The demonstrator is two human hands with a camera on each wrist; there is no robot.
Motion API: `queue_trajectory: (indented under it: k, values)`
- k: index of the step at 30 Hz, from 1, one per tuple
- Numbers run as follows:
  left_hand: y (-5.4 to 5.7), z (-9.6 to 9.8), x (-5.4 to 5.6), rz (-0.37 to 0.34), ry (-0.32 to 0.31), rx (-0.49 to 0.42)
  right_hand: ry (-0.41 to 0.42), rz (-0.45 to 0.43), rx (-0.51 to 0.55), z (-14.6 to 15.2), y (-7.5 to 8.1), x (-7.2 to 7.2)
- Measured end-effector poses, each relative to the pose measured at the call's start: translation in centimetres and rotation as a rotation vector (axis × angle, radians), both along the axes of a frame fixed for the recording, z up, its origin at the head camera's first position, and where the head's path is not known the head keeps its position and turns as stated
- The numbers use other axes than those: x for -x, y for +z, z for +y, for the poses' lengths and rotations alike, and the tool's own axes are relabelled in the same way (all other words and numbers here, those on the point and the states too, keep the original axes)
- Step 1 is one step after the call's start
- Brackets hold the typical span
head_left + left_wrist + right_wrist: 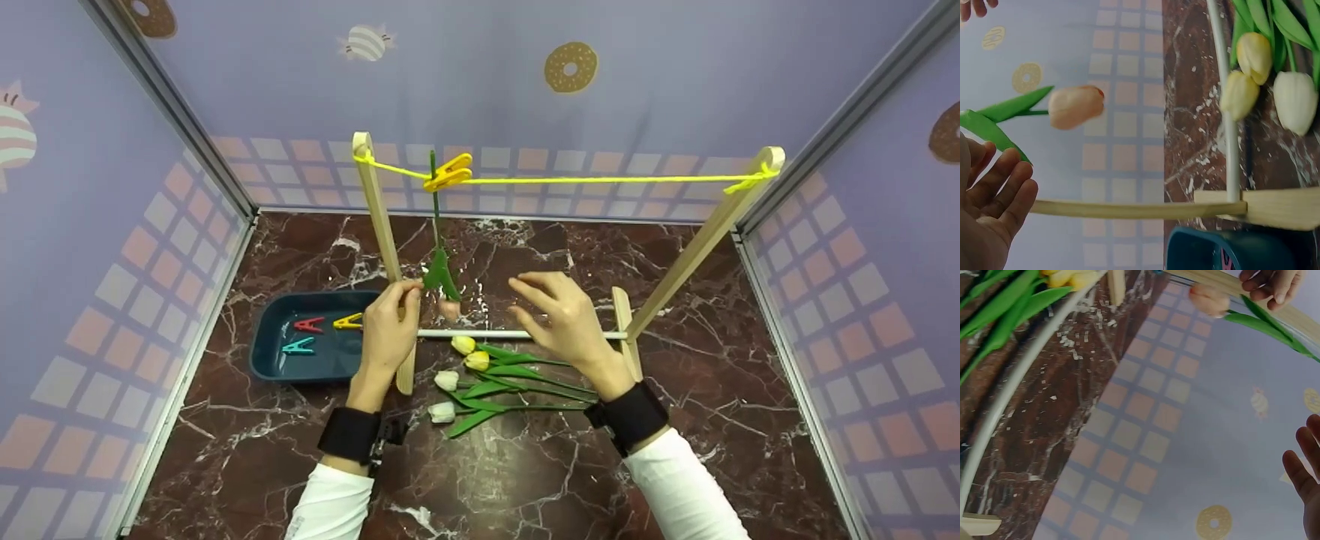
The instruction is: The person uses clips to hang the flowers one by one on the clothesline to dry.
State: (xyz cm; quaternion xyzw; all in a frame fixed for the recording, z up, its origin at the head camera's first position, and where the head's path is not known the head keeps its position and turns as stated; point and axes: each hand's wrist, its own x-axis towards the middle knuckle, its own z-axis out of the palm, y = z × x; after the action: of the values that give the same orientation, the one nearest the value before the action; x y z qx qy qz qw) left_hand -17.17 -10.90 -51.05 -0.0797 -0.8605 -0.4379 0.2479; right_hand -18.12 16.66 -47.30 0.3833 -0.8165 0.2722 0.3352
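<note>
A pink tulip (1075, 107) hangs head down from a yellow line (600, 180), its stem clipped by a yellow clothespin (448, 174). Beside its green leaves (441, 274) is my left hand (390, 322), fingers loosely bent. Whether the fingertips touch a leaf, I cannot tell. My right hand (566, 315) hovers to the right of the tulip with spread fingers and nothing in them. Below, two yellow tulips (477, 361) and two white tulips (442, 412) lie on the dark marbled surface.
Two wooden posts (380, 217) carry the line, and a white rod (480, 334) joins them low down. At left, a dark blue bin (262, 360) contains a red clothespin (309, 325), a teal clothespin (298, 346) and a yellow one (347, 322). Patterned walls enclose the surface.
</note>
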Motion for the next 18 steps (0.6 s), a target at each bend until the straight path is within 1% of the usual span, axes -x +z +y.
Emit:
queue_trajectory:
  k: [5,9,12,18]
  values:
    - [-0.9,-1.8,-0.3,-0.007,0.045,0.053,-0.028,-0.060,-0.070,0.8,-1.6,-0.5]
    - [-1.7,-3.4,-0.6,-0.041,0.083,0.091,-0.038,-0.092,-0.100,1.3,-2.8,-0.8]
    - [-2.5,-4.4,-0.7,-0.078,0.082,0.131,-0.044,-0.119,-0.108,1.6,-3.7,-0.9]
    - [-4.1,-6.6,-1.2,-0.118,0.092,0.234,-0.053,-0.189,-0.122,2.1,-5.4,-1.1]
